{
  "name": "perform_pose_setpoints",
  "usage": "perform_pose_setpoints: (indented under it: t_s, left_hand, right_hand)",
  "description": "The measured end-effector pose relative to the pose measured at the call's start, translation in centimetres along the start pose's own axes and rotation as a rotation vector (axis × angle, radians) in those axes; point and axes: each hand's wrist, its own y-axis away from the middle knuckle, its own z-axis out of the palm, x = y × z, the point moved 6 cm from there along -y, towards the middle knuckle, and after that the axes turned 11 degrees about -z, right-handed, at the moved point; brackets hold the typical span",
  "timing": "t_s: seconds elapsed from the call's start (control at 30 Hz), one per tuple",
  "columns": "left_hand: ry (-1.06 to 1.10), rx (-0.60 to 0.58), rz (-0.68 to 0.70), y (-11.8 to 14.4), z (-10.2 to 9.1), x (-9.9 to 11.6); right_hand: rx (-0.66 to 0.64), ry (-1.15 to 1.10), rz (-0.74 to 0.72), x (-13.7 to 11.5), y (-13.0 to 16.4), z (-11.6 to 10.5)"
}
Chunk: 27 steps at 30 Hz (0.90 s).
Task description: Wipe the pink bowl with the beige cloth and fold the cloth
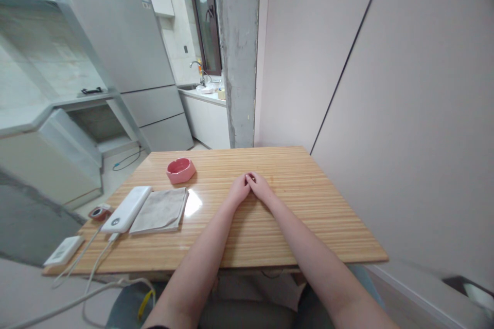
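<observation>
Both hands rest together near the middle of the striped wooden table [278, 164], their fingertips meeting. My left hand [240, 188] is closed, its fingers curled inward against the other hand. My right hand [259, 185] is closed too, with its thumb side touching the left. A small dark gap shows between them, and no object is visible in either hand. Left of the hands lies a folded grey cloth [160, 209]. A pink ashtray [180, 170] sits farther back on the left.
A white power bank [127, 209] with cables lies beside the cloth. Near the left edge are a small brown round item [99, 213] and a white box [64, 251]. Beyond the table stand a refrigerator [116, 36] and a concrete pillar [241, 51]; a wall [405, 113] runs along the right.
</observation>
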Motion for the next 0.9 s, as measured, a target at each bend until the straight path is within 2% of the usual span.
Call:
perform_pose_setpoints:
  t_s: [0.23, 0.57, 0.63, 0.67, 0.73, 0.77, 0.87, 0.9]
  left_hand:
    - [-0.014, 0.000, -0.027, 0.1, -0.1, 0.1]
    - [-0.013, -0.006, -0.004, 0.1, 0.2, 0.2]
    - [-0.059, -0.007, 0.024, 0.1, -0.2, 0.6]
    - [-0.106, 0.007, 0.035, 0.1, -0.8, 0.8]
    - [-0.228, 0.126, 0.029, 0.1, -3.6, 0.8]
    - [-0.279, 0.257, 0.002, 0.2, -5.9, 0.4]
    - [-0.373, 0.768, -0.113, 1.7, -13.7, -1.7]
    - [-0.404, 0.868, -0.159, 2.3, -15.7, -2.8]
  right_hand:
    - [-0.003, -0.010, 0.000, 0.3, 0.0, 0.1]
    - [-0.013, 0.000, -0.012, 0.2, -0.1, 0.1]
    - [-0.002, -0.018, -0.028, 0.3, -0.1, 0.2]
    - [0.012, -0.031, -0.028, 0.4, -0.1, 0.1]
    - [0.047, -0.064, 0.011, 0.9, -0.1, 0.0]
    - [0.062, -0.086, 0.049, 1.3, 0.0, -0.1]
    - [0.075, -0.149, 0.162, 2.2, 0.2, 0.0]
    - [0.069, -0.163, 0.178, 2.3, 0.2, 0.0]
